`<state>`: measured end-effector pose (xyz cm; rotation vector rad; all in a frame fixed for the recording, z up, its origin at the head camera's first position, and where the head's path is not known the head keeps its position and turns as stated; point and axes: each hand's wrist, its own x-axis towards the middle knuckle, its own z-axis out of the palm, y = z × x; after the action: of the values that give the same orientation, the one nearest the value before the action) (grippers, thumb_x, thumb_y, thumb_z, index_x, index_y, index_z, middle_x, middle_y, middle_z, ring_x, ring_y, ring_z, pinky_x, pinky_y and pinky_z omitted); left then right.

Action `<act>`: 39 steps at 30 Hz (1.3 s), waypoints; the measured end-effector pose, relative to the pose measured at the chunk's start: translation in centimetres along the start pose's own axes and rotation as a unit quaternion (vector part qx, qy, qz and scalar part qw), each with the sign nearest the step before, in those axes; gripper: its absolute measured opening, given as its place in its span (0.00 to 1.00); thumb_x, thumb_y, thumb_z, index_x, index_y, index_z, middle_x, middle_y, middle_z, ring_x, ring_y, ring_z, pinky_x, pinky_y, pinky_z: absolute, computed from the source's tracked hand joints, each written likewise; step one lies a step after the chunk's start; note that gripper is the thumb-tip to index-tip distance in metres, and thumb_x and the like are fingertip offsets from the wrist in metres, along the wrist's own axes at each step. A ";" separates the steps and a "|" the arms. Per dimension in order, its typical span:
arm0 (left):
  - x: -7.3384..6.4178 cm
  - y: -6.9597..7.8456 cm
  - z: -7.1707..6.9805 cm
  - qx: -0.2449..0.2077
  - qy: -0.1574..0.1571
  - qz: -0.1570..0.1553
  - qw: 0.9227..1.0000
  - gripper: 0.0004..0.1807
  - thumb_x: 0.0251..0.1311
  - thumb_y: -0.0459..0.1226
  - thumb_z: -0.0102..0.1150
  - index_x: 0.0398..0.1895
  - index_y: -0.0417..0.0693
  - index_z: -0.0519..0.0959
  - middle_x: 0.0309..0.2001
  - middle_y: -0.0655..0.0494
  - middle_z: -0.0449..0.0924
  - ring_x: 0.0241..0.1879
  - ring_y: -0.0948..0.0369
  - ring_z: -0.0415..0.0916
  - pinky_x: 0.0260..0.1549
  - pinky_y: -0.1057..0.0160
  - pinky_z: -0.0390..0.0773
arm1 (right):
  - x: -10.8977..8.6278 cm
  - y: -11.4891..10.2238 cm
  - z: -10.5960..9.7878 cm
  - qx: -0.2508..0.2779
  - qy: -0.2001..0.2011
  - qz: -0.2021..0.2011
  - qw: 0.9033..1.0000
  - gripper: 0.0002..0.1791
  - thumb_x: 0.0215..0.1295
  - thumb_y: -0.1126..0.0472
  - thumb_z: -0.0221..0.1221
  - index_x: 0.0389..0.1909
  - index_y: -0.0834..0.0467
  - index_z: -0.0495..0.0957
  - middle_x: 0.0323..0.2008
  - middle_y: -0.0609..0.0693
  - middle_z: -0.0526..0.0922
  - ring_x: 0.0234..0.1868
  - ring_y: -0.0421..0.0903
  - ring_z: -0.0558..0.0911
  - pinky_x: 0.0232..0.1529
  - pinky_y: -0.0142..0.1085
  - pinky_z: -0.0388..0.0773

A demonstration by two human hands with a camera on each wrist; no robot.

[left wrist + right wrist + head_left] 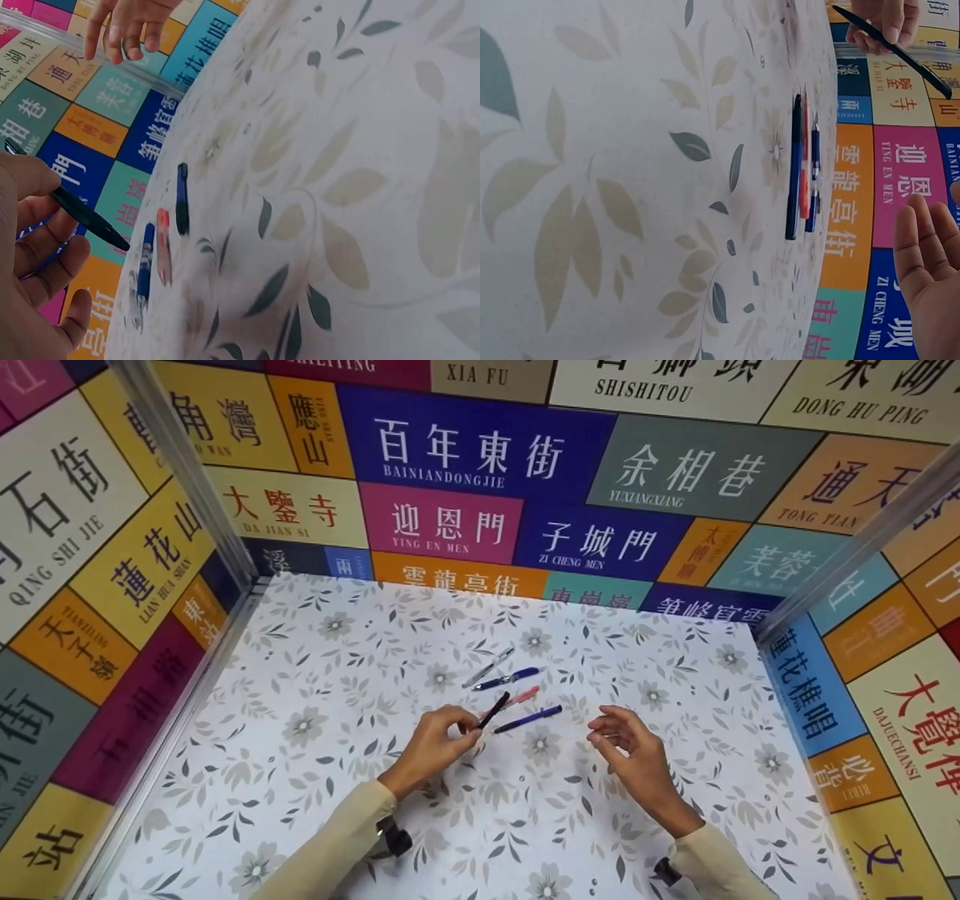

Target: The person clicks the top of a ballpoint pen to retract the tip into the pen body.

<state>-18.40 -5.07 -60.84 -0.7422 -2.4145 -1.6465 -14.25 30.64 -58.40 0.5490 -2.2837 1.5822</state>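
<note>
Between its thumb and fingers my left hand (442, 739) pinches a black pen (495, 709), raised above the table in both wrist views. My right hand (634, 754) hovers to the right of the pens with loosely bent fingers and nothing in them. On the table lie a purple-blue pen (529, 718), a pink-red pen (523, 695), a blue pen with a clear grip (508, 679) and a clear pen (489, 667) at the back. The black pen overlaps the pink one in the head view. Left wrist view: the blue pen (145, 262) and pink pen (163, 247) lie side by side.
A white tablecloth (337, 810) with grey flowers and leaves covers the table. Panels of coloured signs (480, 442) stand along the back and both sides. Metal corner posts (202, 487) join the panels.
</note>
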 end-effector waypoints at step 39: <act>-0.7 -7.2 -4.1 0.113 0.025 -0.054 0.992 0.06 0.62 0.33 0.79 0.40 0.47 0.92 0.36 0.58 0.86 0.41 0.57 0.79 0.45 0.55 0.77 | -2.0 0.9 -2.4 0.007 0.028 0.027 0.999 0.27 0.68 0.82 0.67 0.67 0.66 0.79 0.48 0.67 0.87 0.46 0.49 0.90 0.46 0.28 0.86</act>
<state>-21.77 -11.07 -65.47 -0.5379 -2.5880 -1.3756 -12.88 33.43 -59.27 0.4447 -2.2649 1.6184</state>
